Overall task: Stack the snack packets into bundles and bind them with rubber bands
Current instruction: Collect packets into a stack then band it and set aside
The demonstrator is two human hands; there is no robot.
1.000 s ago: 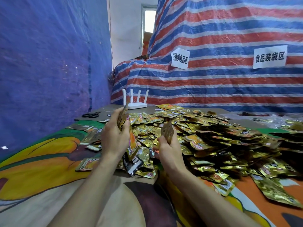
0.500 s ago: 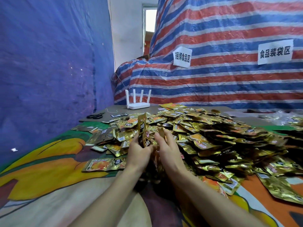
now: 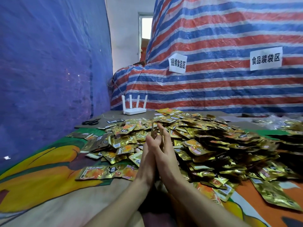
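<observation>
A big heap of gold foil snack packets [image 3: 205,140] covers the middle and right of the table. My left hand [image 3: 148,159] and my right hand [image 3: 165,154] stand palm to palm in front of the heap, pressing a thin upright stack of packets [image 3: 153,132] between them. Only the top edges of that stack show above my fingers. A lone flat packet [image 3: 106,172] lies just left of my left wrist. No rubber band is visible.
A white router [image 3: 134,107] with antennas stands at the back. Black scissors [image 3: 91,122] lie at the back left. Blue tarp walls the left side, a striped tarp the back and right. A colourful cloth [image 3: 41,177] covers the table front.
My hands came together from apart, each with packets, and now press them into one upright stack between flat palms. The view has shifted slightly.
</observation>
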